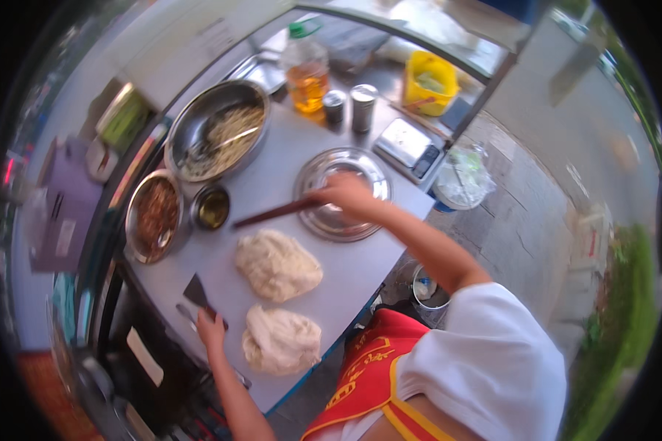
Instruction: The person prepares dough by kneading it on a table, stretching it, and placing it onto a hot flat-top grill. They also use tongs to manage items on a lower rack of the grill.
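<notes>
My left hand (212,332) is closed around the handle of a spatula with a dark, flared blade (196,290), at the left edge of the white worktop. A thin silvery tool (186,314) shows beside it; I cannot tell whether the hand holds it too. My right hand (348,195), slightly blurred, grips a long dark-brown wooden stick (276,213) that points left. Beneath that hand lies a round shiny metal lid or plate (343,228). Two pale lumps of dough rest nearer me: the farther one (278,266) below the stick, the nearer one (282,340) right of my left hand.
Back left stand a large steel bowl (175,151) of pale shredded food, a smaller bowl (134,234) of brown filling and a little dark bowl (212,207). Behind are an oil bottle (307,77), two canisters, a scale (407,145) and a yellow bucket (438,103). A dark griddle (176,360) lies left.
</notes>
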A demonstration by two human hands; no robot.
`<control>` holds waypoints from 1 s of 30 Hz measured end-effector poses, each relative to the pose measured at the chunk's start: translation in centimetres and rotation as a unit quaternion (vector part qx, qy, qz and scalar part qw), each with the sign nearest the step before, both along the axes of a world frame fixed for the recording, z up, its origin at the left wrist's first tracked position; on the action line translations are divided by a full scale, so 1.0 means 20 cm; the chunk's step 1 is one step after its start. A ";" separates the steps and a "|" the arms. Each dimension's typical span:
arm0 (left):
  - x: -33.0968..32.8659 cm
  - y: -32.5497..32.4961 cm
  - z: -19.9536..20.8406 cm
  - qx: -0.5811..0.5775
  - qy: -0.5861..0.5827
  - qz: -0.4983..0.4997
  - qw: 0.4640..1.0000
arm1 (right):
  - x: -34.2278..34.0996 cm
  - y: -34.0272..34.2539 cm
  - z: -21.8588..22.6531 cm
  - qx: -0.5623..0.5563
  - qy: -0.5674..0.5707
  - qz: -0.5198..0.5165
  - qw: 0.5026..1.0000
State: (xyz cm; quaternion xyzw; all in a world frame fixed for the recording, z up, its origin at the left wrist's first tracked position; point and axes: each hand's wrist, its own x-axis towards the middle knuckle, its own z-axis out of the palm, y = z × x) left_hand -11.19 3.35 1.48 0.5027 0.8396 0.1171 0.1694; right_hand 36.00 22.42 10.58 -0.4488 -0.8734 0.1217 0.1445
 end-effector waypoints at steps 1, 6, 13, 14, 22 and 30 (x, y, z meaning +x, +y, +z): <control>0.01 -0.05 0.05 0.059 0.038 -0.030 0.997 | 0.15 -0.08 0.06 0.000 0.030 -0.061 0.998; 0.29 -0.19 0.33 0.119 -0.117 -0.001 0.986 | 0.46 0.07 0.07 -0.073 -0.074 -0.309 0.945; 0.62 -0.37 0.53 0.171 -0.042 0.040 0.984 | 0.29 0.70 -0.34 0.031 -0.024 -0.238 0.970; 0.67 -0.40 0.55 0.166 -0.036 0.053 0.984 | 0.23 0.71 -0.32 0.015 -0.003 -0.242 0.970; 0.99 -0.49 0.56 0.186 0.024 0.163 0.969 | 0.12 0.19 -0.23 0.024 -0.025 -0.116 0.993; 1.20 -0.49 0.52 0.004 0.052 0.270 0.961 | -0.47 -0.16 -0.02 -0.117 0.173 0.225 0.952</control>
